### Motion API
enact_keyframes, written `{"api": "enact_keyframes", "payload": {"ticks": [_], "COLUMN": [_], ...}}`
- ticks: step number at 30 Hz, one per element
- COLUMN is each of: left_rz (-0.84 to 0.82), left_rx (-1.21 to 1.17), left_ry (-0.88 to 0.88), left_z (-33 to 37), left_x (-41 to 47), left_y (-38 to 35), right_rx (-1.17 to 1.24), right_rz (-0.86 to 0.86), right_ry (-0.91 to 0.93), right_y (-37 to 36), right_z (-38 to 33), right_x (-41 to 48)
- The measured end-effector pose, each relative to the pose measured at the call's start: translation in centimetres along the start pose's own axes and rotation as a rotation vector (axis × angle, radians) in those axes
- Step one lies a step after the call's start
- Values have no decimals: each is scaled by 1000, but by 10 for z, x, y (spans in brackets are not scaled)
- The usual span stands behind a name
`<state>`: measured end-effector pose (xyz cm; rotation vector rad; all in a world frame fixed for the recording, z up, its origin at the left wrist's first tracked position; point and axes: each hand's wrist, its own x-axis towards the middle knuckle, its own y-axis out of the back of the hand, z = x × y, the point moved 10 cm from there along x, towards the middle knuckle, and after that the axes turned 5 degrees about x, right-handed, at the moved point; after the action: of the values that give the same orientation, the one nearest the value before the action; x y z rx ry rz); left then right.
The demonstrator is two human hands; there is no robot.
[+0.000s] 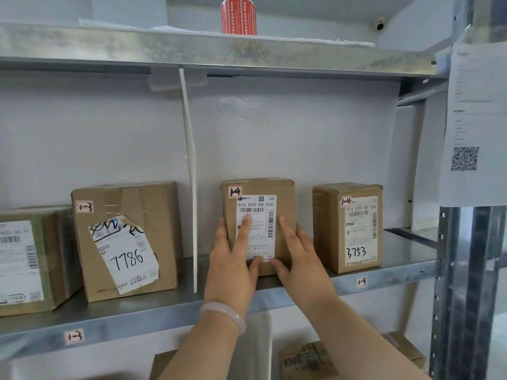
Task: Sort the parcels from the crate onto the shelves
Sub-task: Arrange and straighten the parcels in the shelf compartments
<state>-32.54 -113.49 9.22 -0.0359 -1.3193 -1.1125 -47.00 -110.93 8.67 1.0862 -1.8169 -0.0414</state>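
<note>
**Parcel set in bay 1-4.** The small cardboard parcel [284,204], tagged 1-4 at its upper left corner, stands upright on the metal shelf [137,322] at the centre of the frame. It is right of the white divider strip [189,174] and apart from the box marked 3753 [347,229] further right. The left hand [233,261] and right hand [297,253] lie flat against its front face, fingers [244,229] straight and released, thumbs near the lower edge; neither hand grasps the parcel. From its small size and square corners, the parcel is probably light and stiff, and its tape and glossy label may be slippery. A hold across the two side walls would suit lifting; a flat push low on the front would slide it back without tipping. The box marked 7786 [123,242] stands in bay 1-3, lower left
</note>
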Motion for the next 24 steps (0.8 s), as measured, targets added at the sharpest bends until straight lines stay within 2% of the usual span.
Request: {"api": "enact_keyframes", "payload": {"ticks": [6, 9, 12, 14, 17, 20, 24], "left_rz": [34, 180, 299, 274, 163, 50, -56], "left_rx": [-31, 13, -4, -31, -76, -98, -124], "left_ry": [-12, -38, -212, -326, -388, -381, -349], "left_z": [1, 5, 39, 72, 111, 132, 145], "left_x": [-4, -8, -15, -17, -15, -7, 9], "left_y": [3, 17, 25, 17, -6, -34, -67], "right_rx": [-59, -201, -263, -260, -197, -146, -80], "right_rz": [37, 174, 343, 438, 506, 404, 267], "right_ry": [83, 299, 397, 329, 145, -11, -69], "right_y": [9, 38, 79, 106, 137, 144, 136], "right_z": [-9, -30, -28, -10, 30, 68, 96], "right_x": [-14, -33, -41, -38, -30, -22, -17]}}
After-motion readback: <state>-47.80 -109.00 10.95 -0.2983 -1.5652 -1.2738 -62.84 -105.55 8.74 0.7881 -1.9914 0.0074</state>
